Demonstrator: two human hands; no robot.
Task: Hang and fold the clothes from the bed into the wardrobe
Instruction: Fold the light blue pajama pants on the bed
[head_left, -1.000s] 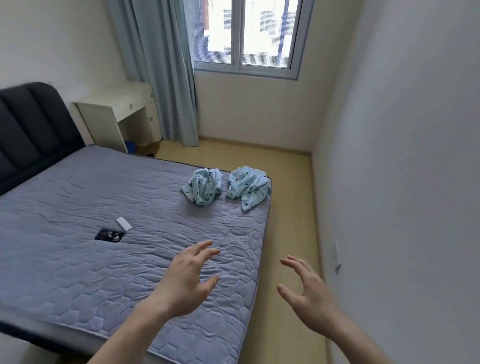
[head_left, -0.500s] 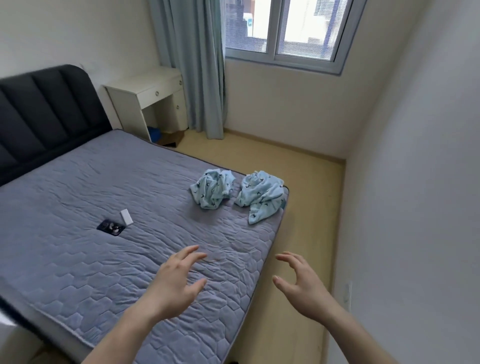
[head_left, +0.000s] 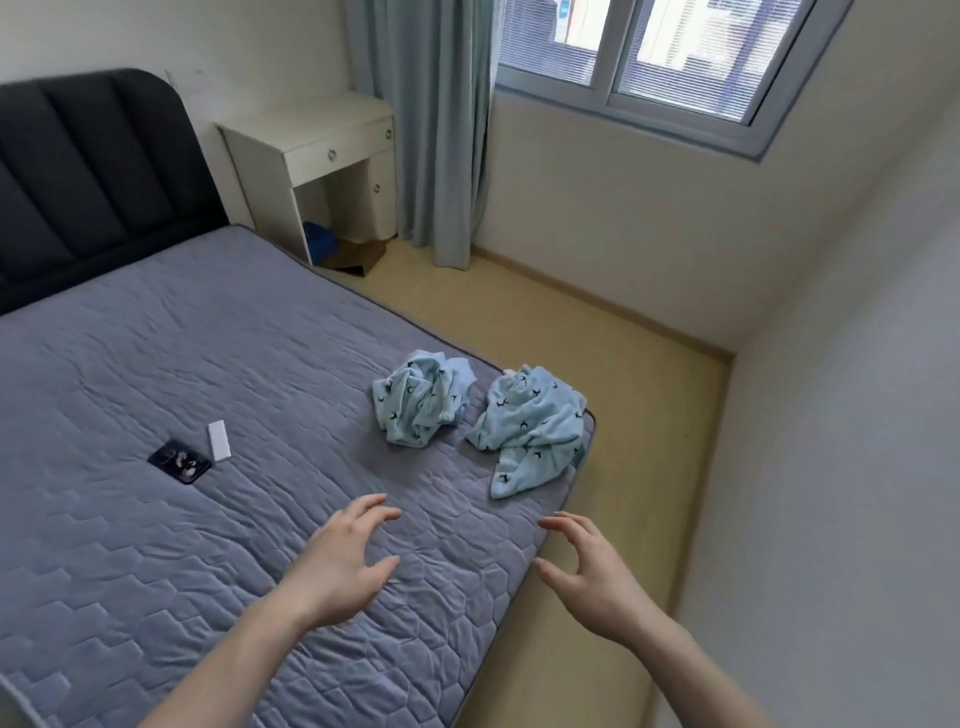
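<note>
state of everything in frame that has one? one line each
left hand: open, empty, above the bed
right hand: open, empty
left garment: crumpled on bed
right garment: crumpled at bed corner, apart from the other
drawer: closed
curtain: drawn aside
phone: lying flat on bed

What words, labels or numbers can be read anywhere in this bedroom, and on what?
None can be read.
Dark phone on the mattress: pale markings on its back, too blurred to read.
White rectangular object beside it: no visible text.
Two crumpled light-blue garments: small dark printed motifs, not letters.
White desk: only round drawer knobs, no label.
</note>
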